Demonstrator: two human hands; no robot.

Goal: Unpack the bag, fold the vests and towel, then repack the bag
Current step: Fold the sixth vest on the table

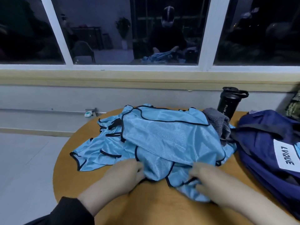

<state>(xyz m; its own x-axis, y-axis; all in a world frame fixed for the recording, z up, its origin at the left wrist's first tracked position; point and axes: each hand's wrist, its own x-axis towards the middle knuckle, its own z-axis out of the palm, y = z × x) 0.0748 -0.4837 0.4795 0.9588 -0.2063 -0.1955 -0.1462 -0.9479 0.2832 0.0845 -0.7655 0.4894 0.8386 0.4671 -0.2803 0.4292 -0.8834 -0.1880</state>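
Observation:
A loose heap of light blue mesh vests (162,138) with black trim lies spread over the round wooden table (154,207). My left hand (125,174) grips the near edge of the top vest, fingers curled into the fabric. My right hand (209,182) grips the same vest's edge further right, bunching the cloth. A grey towel (219,120) lies crumpled behind the heap on the right. The navy bag (266,143) with a white label sits at the table's right side, open and slumped.
A black shaker bottle (228,103) stands at the back of the table next to the towel. A small white device (88,114) sits on the ledge by the wall. A window with white frames runs along the wall behind the table.

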